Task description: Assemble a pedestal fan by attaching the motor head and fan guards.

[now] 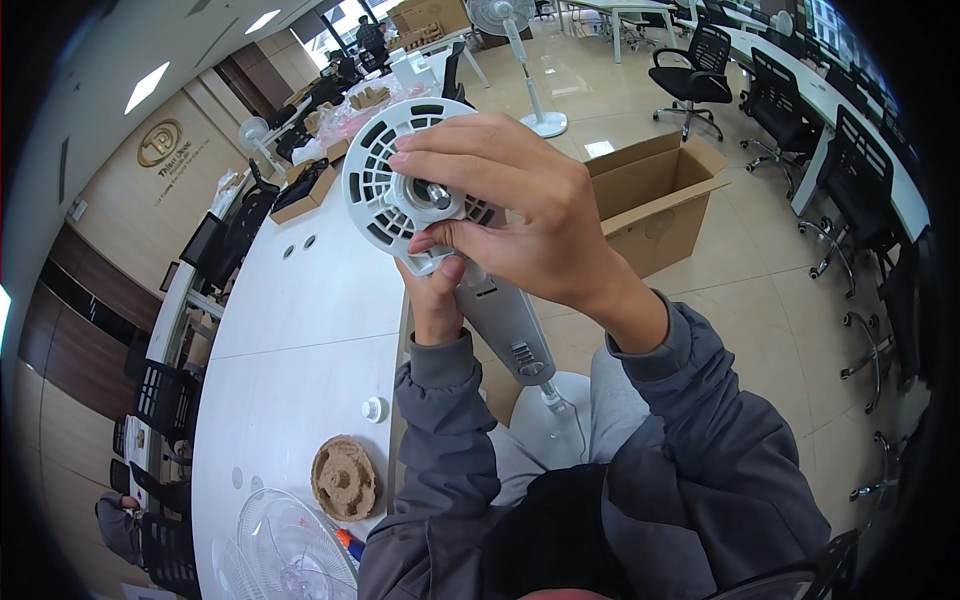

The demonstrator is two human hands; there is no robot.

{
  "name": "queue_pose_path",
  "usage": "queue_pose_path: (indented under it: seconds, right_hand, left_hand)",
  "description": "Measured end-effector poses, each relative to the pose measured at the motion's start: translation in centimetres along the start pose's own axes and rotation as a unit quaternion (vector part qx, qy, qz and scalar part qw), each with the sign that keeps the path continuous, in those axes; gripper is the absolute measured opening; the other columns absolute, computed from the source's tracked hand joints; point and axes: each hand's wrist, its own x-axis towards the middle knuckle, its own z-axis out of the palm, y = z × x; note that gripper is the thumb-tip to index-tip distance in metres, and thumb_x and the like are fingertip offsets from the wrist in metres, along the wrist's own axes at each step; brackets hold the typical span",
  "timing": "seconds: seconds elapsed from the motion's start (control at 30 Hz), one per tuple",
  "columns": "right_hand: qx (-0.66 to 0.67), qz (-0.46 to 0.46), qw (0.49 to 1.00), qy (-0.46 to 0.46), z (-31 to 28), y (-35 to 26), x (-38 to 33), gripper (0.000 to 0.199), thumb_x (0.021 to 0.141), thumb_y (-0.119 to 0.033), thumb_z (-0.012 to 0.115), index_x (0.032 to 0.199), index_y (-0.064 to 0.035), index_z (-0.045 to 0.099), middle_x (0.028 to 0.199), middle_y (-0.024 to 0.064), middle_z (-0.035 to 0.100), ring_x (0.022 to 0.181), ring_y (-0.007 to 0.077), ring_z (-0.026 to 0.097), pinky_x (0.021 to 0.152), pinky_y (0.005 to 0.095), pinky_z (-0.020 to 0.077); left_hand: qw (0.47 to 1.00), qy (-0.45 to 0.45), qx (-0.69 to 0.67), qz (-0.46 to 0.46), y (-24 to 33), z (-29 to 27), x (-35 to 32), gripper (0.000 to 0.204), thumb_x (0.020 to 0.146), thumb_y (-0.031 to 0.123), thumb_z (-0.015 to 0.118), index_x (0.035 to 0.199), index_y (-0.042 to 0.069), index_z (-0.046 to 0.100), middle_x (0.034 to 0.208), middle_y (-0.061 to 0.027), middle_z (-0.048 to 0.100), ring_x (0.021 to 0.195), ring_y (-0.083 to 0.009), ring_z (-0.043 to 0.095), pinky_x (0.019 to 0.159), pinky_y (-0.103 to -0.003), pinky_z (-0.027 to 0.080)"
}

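A standing fan's white motor housing [376,190], round and slotted with a metal shaft [438,196] at its centre, tops a grey-white fan column [510,330]. The column rises from a round white base [545,440] between my legs. My right hand [530,205] reaches across the housing's front. Its fingers and thumb close around the central hub, and any small part beneath them is hidden. Below, my left hand [436,300] grips the housing's lower edge from behind, thumb up and most fingers out of sight.
On the white table [300,300] at left lie a small white knob-like part [374,409], a brown moulded-pulp piece [344,478], fan grilles [290,550] and an orange-and-blue object [350,545]. An open cardboard box [655,205] stands on the floor, with another fan [530,80] and chairs [695,75] beyond.
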Motion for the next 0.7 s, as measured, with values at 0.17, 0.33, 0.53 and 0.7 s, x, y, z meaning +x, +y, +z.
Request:
queue_pose_path:
  seconds: [0.17,0.33,0.53,0.7]
  right_hand:
    - [0.047,0.015,0.999,0.007,-0.1,-0.1,-0.1,0.051,0.062,-0.006,0.089,0.111,-0.0040,0.074,0.112,0.0097,0.073,0.103,0.0271,0.069,0.084,0.0348,0.0579]
    - [0.072,0.058,0.996,0.008,0.0,-0.2,-0.2,0.052,0.066,-0.009,0.089,0.114,-0.0030,0.073,0.112,0.0104,0.073,0.104,0.0271,0.069,0.085,0.0355,0.0578]
    - [0.020,0.008,1.000,-0.007,0.0,0.3,0.3,0.058,0.066,-0.010,0.089,0.121,-0.0025,0.070,0.115,0.0119,0.073,0.106,0.0293,0.068,0.085,0.0359,0.0577]
    - [-0.001,-0.013,0.999,-0.043,-0.6,0.6,0.4,0.062,0.060,-0.009,0.089,0.119,-0.0027,0.071,0.115,0.0115,0.072,0.110,0.0304,0.066,0.088,0.0375,0.0564]
  left_hand:
    - [0.999,0.010,0.017,-0.050,0.2,0.1,-0.1,0.096,0.062,0.050,0.092,0.132,0.001,0.048,0.120,-0.0074,0.058,0.108,-0.0198,0.061,0.091,-0.035,0.051]
    - [1.000,-0.014,-0.002,0.004,0.5,0.7,0.0,0.098,0.063,0.050,0.092,0.133,-0.001,0.046,0.119,-0.0088,0.058,0.106,-0.0203,0.062,0.090,-0.034,0.052]
    - [1.000,-0.016,-0.010,0.013,0.7,0.9,0.1,0.098,0.064,0.049,0.091,0.135,-0.001,0.046,0.121,-0.0096,0.058,0.108,-0.0210,0.062,0.091,-0.035,0.052]
    - [1.000,-0.015,-0.007,0.011,0.7,0.9,0.0,0.096,0.065,0.048,0.091,0.135,0.000,0.046,0.123,-0.0092,0.058,0.109,-0.0216,0.061,0.092,-0.036,0.051]
